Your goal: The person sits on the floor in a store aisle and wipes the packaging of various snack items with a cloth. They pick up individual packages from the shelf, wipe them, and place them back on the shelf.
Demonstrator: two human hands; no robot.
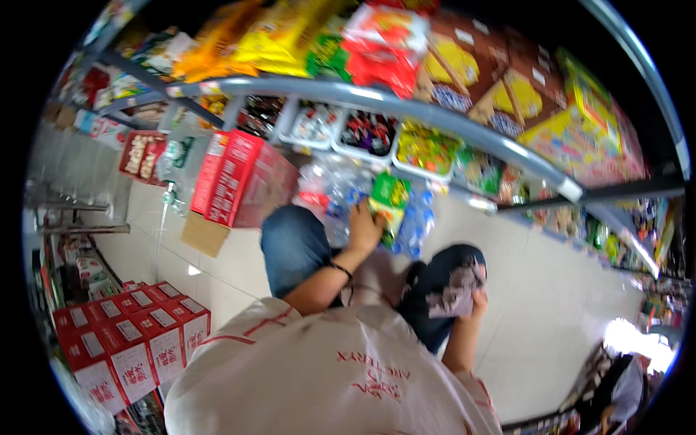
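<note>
I am squatting low, my left hand (pixel 366 228) reaching between my knees, its fingers curled on a green-and-yellow snack packet (pixel 388 201). The packet lies on plastic-wrapped water bottles; some have blue labels (pixel 416 226), others to the left are clear with red (pixel 315 192). By my right knee, my right hand (pixel 475 303) grips a crumpled pinkish-grey cloth (pixel 451 290). A red carton (pixel 235 177) with an opened cardboard flap stands left of the bottles.
Metal shelving (pixel 522 156) crosses ahead, holding snack bags (pixel 279 36), brown boxes (pixel 453 69) and bins of sweets (pixel 428 148). Stacked red-and-white cartons (pixel 130 341) sit behind me at left on the tiled floor (pixel 551 283). Another person (pixel 620 391) is at lower right.
</note>
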